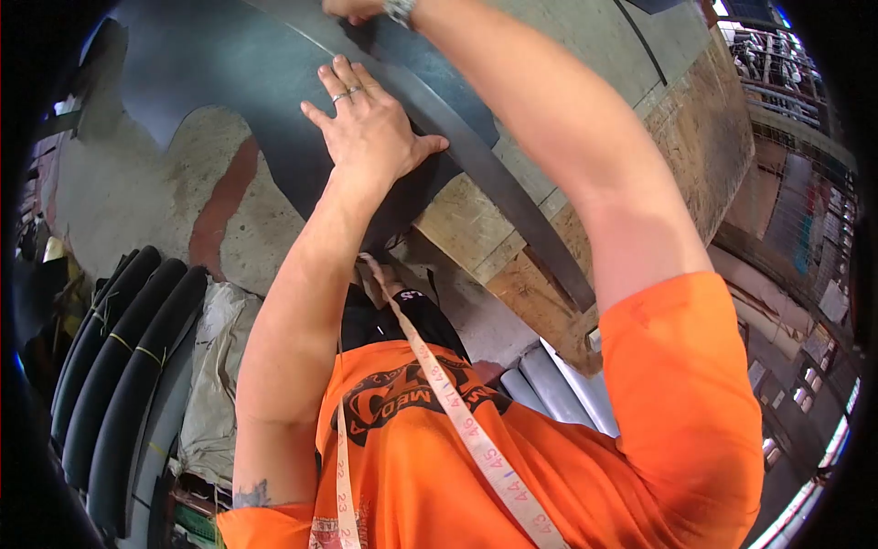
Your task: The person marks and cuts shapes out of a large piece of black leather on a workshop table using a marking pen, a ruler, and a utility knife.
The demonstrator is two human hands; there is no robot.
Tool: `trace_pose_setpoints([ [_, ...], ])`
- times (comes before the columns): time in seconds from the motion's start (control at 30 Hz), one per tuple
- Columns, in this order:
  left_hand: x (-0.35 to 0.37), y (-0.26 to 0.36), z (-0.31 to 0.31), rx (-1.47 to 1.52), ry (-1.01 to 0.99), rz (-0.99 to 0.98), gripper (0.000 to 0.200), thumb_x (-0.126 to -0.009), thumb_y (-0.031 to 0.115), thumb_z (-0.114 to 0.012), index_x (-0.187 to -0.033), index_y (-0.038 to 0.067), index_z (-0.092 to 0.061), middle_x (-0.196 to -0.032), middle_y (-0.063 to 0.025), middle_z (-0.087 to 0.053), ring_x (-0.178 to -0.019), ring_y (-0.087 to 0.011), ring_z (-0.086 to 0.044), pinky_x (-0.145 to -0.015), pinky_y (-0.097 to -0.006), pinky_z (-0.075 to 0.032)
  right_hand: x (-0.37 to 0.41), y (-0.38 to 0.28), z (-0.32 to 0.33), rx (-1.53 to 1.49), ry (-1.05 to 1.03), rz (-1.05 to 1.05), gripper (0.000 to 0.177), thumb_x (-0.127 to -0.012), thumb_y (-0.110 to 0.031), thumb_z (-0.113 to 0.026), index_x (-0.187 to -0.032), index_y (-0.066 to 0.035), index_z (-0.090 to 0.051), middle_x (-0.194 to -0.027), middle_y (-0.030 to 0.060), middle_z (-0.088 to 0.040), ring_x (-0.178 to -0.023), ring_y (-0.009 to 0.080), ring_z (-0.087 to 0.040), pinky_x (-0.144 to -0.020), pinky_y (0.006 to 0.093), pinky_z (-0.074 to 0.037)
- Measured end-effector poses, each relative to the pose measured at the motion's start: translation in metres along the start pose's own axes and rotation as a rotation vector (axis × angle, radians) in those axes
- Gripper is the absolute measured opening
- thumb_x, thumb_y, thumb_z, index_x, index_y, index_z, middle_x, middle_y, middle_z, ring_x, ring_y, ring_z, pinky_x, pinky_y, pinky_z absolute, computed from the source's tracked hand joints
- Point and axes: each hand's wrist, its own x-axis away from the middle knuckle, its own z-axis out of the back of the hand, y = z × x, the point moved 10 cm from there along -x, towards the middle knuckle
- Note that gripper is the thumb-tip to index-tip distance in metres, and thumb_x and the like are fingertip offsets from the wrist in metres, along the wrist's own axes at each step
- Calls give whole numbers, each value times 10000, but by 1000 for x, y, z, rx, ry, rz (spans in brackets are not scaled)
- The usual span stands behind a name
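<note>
My left hand (366, 128) lies flat with spread fingers, a ring on one of them. It rests on a dark, irregularly edged sheet (210, 59) that looks like leather. Its thumb reaches onto a long dark straight bar (498, 183), like a straightedge, running diagonally over the sheet and past its edge. My right hand (352, 7), wearing a wristwatch (400, 11), is farther up along the bar, partly cut off by the top edge. Its fingers look curled; what they hold, if anything, is hidden. A tape measure (465, 412) hangs down my orange shirt.
The sheet lies over a board-topped work surface (695, 119) with worn wooden edges. Tied dark rolls (128, 366) stand at lower left beside a crumpled pale wrapping (219, 348). Grey rolls (540, 384) lie below the surface. Racks with wire mesh (796, 220) line the right.
</note>
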Motion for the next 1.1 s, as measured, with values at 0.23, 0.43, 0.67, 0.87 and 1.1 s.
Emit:
trace_pose_setpoints([
  [0.23, -3, 2, -4, -35, -101, 49, 1429, -630, 724, -820, -1522, -177, -162, -1633, -323, -151, -1525, -486, -134, -1078, -766, -277, 283, 3, 68, -218, 26, -95, 109, -855, -132, -654, -875, -28, -627, -811, 202, -670, -797, 410, -658, -693, 470, -505],
  [0.43, 0, 10, 9, -69, -114, 52, 1452, -622, 753, -796, -1508, -204, -158, -1620, -351, -137, -1516, -504, -111, -1050, -774, -302, 340, 36, 84, -284, -152, -526, 185, -905, -167, -680, -817, -14, -622, -695, 90, -650, -614, 182, -630, -589, 326, -487],
  [0.67, 2, 11, 12, -110, -216, 22, 1411, -667, 792, -728, -1496, -217, -193, -1605, -398, -105, -1485, -569, -94, -1055, -771, -301, 375, 124, 100, -410, 277, -771, 265, -950, -233, -683, -786, -58, -569, -640, 17, -623, -562, 103, -609, -511, 291, -458],
  [0.87, 3, 10, 18, -206, -242, -92, 1302, -731, 843, -620, -1464, -195, -335, -1574, -413, -173, -1447, -582, -180, -1042, -726, -369, 383, 113, 94, -291, 414, -753, 271, -955, -201, -669, -774, -49, -537, -618, 11, -589, -540, 99, -597, -500, 296, -456],
  [1.1, -6, -8, 29, -227, -283, -463, 1158, -760, 848, -567, -1394, -119, -518, -1513, -374, -348, -1357, -530, -362, -922, -596, -493, 405, 126, 93, -450, 350, -1050, 176, -959, -161, -623, -838, -50, -560, -747, 42, -620, -579, 133, -606, -499, 274, -509],
])
